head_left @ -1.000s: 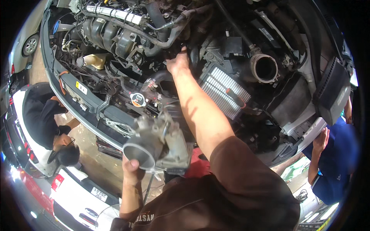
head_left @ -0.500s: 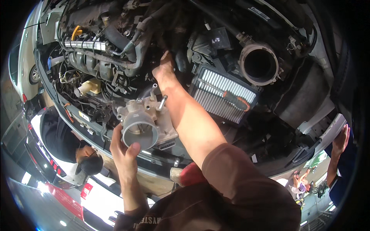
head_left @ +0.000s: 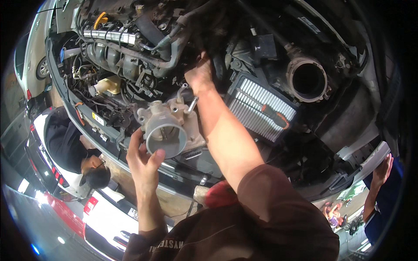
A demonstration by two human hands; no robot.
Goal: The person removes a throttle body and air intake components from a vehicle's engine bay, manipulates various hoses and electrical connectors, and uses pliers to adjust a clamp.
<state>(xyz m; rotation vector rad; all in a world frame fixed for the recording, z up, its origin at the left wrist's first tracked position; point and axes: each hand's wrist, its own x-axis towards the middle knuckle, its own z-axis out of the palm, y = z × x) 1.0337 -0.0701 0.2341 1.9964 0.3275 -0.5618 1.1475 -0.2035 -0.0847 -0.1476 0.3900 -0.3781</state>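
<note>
Co-worker [head_left: 65, 145] in black at far left, outside car. Next, cream reservoir [head_left: 111, 85] low in engine bay [head_left: 283, 161]. Left hand [head_left: 144, 167] clamped on metal throttle body [head_left: 170, 132]: thumb at lower rim of bore, fingers along left side. Throttle body up over bay, bore toward camera, just left of right forearm [head_left: 228, 130]. Right hand [head_left: 200, 76] down in dark gap beside engine [head_left: 115, 58], fingers partly hidden; cannot tell if closed on anything. Further right, pleated air filter [head_left: 248, 113], screwdriver [head_left: 275, 116] with grey-orange handle across top. Then round duct [head_left: 289, 80], open mouth showing. Far right, second co-worker [head_left: 384, 195], partly cut off.
</note>
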